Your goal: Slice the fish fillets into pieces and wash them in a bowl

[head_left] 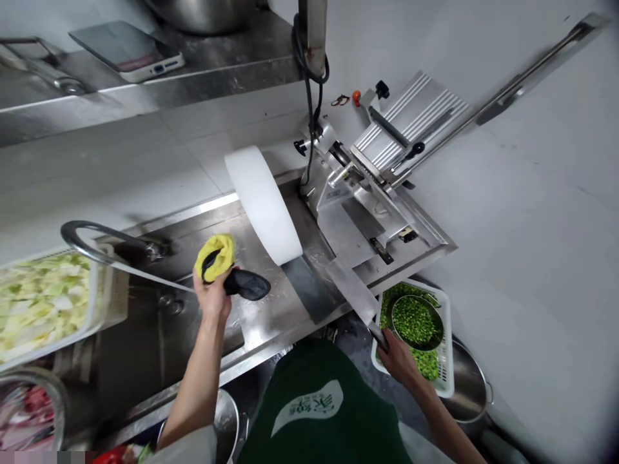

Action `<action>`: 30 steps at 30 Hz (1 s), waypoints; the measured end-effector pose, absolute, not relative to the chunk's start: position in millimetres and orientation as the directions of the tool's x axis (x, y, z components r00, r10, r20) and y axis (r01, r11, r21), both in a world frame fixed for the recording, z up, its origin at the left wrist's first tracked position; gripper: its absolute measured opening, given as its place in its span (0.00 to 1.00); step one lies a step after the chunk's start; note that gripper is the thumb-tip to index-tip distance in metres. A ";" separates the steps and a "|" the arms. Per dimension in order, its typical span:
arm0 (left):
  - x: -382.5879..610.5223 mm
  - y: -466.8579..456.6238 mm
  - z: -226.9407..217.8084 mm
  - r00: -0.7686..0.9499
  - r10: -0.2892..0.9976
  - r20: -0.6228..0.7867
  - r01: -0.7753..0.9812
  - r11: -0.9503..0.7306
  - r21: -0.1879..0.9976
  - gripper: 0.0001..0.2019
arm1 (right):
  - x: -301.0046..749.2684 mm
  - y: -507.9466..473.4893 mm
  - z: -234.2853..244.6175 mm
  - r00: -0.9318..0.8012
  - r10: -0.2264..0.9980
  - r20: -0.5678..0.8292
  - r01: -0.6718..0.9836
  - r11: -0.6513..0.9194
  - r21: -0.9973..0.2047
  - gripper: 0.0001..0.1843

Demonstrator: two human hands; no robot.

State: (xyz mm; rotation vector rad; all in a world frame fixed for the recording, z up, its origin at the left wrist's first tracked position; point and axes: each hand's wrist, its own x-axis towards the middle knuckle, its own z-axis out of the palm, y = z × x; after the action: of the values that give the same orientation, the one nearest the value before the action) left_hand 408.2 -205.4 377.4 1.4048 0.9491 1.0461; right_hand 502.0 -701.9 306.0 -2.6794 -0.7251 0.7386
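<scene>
My left hand (213,298) is closed around a bunched-up yellow and black work glove (220,250), held above the steel counter (261,309). Its black part sticks out to the right of my fingers. In my right hand (399,356) is a cleaver (353,289), gripped by its dark handle, with the broad blade pointing up and left over the counter's front edge. Between the hands and farther back, a thick white round chopping board (264,203) stands on edge on the counter. A meat slicer (367,187) stands to its right.
A curved faucet (87,235) arches over the sink (135,341) at left, beside a basket of chopped cabbage (109,290) and a pot of meat (58,406). A basket of chopped greens (447,348) sits low at right. Above runs a steel shelf (232,71) with a scale (126,51).
</scene>
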 end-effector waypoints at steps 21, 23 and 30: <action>203.0 -134.1 332.1 0.358 0.921 0.152 0.822 -0.388 0.416 0.15 | 382.7 -303.3 361.2 0.179 0.836 -0.519 0.912 -0.339 -0.231 0.26; 213.2 -124.3 323.3 0.457 0.883 0.110 0.778 -0.456 0.432 0.17 | 357.4 -241.7 362.3 0.142 0.854 -0.501 0.920 -0.301 -0.252 0.25; 208.1 -6.5 288.5 0.375 0.927 -0.011 0.824 -0.328 0.462 0.24 | 332.4 -184.3 354.1 0.164 0.865 -0.474 0.947 -0.272 -0.170 0.26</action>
State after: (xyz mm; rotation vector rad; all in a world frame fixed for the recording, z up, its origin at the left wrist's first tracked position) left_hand 208.1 -6.5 288.5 2.2488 1.5204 0.3596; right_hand 332.4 -184.3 354.1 -2.5165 -1.9834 0.8197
